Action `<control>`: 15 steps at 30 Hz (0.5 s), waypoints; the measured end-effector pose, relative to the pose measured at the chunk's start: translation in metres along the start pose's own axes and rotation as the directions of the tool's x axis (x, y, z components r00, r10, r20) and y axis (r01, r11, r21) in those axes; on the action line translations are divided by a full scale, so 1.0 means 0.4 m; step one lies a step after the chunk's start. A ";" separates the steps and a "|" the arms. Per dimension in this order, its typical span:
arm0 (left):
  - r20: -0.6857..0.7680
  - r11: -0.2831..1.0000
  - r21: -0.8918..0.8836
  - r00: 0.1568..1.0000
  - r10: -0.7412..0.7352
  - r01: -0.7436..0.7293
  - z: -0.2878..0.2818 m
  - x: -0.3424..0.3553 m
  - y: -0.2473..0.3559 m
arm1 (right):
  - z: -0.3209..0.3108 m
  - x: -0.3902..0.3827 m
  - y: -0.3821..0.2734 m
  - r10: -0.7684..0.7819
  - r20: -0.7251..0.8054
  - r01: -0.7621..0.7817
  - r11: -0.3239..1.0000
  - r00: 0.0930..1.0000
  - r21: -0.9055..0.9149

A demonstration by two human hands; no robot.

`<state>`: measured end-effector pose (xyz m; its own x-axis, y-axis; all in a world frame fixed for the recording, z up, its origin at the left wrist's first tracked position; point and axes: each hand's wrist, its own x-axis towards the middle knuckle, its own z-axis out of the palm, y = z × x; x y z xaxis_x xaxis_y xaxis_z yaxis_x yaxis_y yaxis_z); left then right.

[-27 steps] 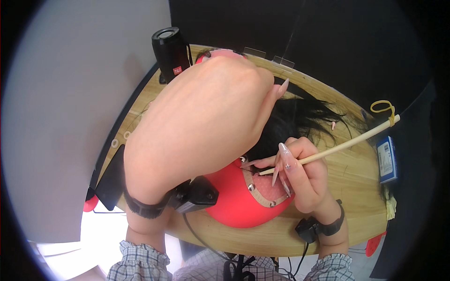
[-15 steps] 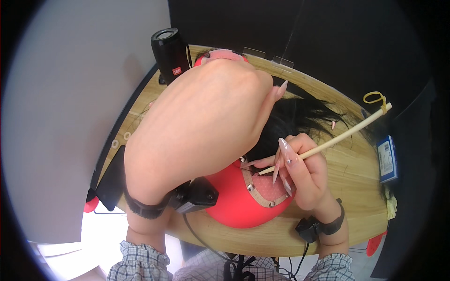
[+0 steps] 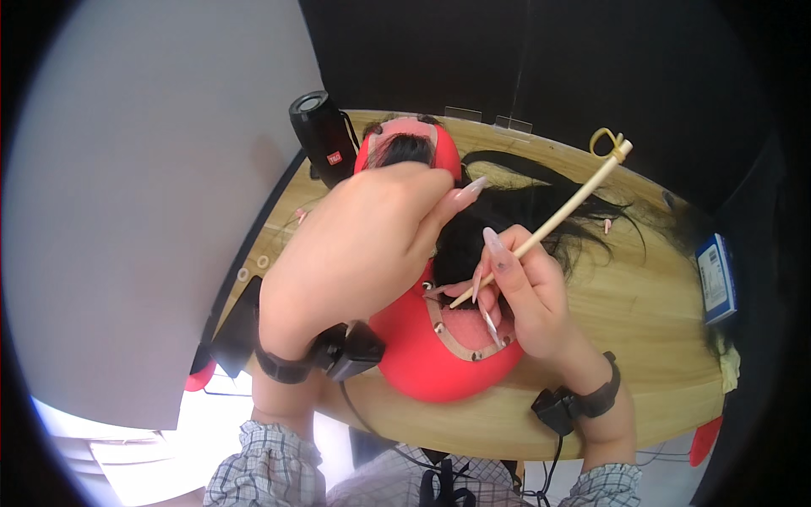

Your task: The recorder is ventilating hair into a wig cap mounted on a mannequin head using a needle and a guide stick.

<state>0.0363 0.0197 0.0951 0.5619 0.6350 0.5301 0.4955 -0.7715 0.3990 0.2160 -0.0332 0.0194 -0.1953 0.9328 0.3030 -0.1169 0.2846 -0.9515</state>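
A red rounded block (image 3: 414, 372) stands on the wooden table before me, with pink netting (image 3: 465, 323) pinned over it inside a tan band. Long black hair (image 3: 473, 245) lies behind it and to the right. My right hand (image 3: 536, 296) pinches a thin pale wooden stick (image 3: 568, 211), its lower tip at the netting's upper edge. A yellow rubber band (image 3: 601, 144) loops at the stick's top. Over the block's left side, my left hand (image 3: 363, 228) is curled closed, thumb pointing up right. Its other fingers, and anything in them, are hidden.
Beyond my left hand is a second red block (image 3: 448, 152) with netting and dark hair. A black cylindrical speaker (image 3: 325, 139) stands at the back left; white rings (image 3: 243, 275) lie near the left edge. On the right is a blue-and-white box (image 3: 716, 279). Corded black devices (image 3: 359, 348) are strapped to my wrists.
In the picture, my left hand has come down, uncovering more of the second red block. The stick leans more upright, with its tip slightly further left. The whole view has shifted a little.
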 end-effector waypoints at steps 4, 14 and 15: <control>0.137 0.997 0.042 0.988 -0.070 0.065 -0.019 -0.060 0.007 | 0.011 0.009 -0.003 0.022 0.008 -0.022 0.998 1.000 0.055; 0.271 0.922 0.295 0.947 0.171 -0.251 0.031 -0.176 0.000 | 0.007 0.009 -0.003 0.016 -0.018 -0.015 0.997 1.000 0.075; 0.282 0.920 0.297 0.944 0.173 -0.257 0.033 -0.173 0.000 | 0.007 0.011 -0.001 0.014 -0.025 -0.011 0.996 1.000 0.085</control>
<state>0.0062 -0.0238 0.0486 0.8028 0.4767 0.3582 0.5078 -0.8614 0.0083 0.2124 -0.0301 0.0214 -0.1729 0.9417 0.2886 -0.1966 0.2542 -0.9470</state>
